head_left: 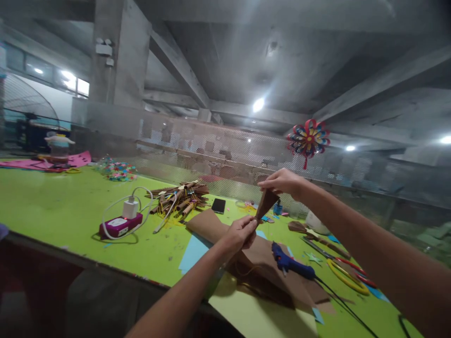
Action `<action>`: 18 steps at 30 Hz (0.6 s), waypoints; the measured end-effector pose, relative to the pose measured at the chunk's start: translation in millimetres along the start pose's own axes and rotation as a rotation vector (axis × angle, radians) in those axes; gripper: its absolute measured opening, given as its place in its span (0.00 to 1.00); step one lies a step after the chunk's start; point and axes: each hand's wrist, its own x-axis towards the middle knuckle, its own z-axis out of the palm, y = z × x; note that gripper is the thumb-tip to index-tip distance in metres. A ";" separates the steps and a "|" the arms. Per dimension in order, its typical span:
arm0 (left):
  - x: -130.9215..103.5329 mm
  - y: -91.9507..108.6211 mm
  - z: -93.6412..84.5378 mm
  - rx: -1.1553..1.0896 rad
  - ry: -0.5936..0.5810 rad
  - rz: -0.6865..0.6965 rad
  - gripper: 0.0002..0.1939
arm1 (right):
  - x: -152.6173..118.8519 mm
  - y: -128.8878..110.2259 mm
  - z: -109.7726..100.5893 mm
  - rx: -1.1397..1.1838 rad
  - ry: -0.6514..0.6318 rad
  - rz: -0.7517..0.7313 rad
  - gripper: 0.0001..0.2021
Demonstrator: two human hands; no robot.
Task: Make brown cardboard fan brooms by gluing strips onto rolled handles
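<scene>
A brown paper cone (267, 203) is held above the table between both hands. My left hand (243, 232) is closed round its narrow lower end. Higher up, my right hand (282, 182) pinches the wide top edge. Beneath them lie sheets of brown paper (259, 253), with light blue paper (193, 251) and pale yellow paper (260, 314) partly under them. A blue glue gun (292, 265) rests on the brown sheets, just right of my left hand.
Scissors with yellow and red handles (347, 274) lie at the right. Rolled brown paper pieces (181, 199) are heaped near a black phone (218, 205). A purple power strip (120, 226) with a white charger stands left. Perforated metal screen (225, 164) lines the back.
</scene>
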 end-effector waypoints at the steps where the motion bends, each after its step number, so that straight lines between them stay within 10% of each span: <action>1: -0.8 0.8 -0.3 -0.013 -0.008 -0.012 0.21 | -0.4 -0.2 2.4 0.103 -0.016 0.018 0.10; 11: -6.6 4.7 -7.4 -0.156 -0.114 -0.069 0.19 | 21.0 -3.5 -11.5 0.670 0.313 0.040 0.08; 18: -4.1 0.5 -9.6 -0.167 -0.099 -0.087 0.17 | 21.6 -7.6 -28.2 0.711 0.264 -0.007 0.05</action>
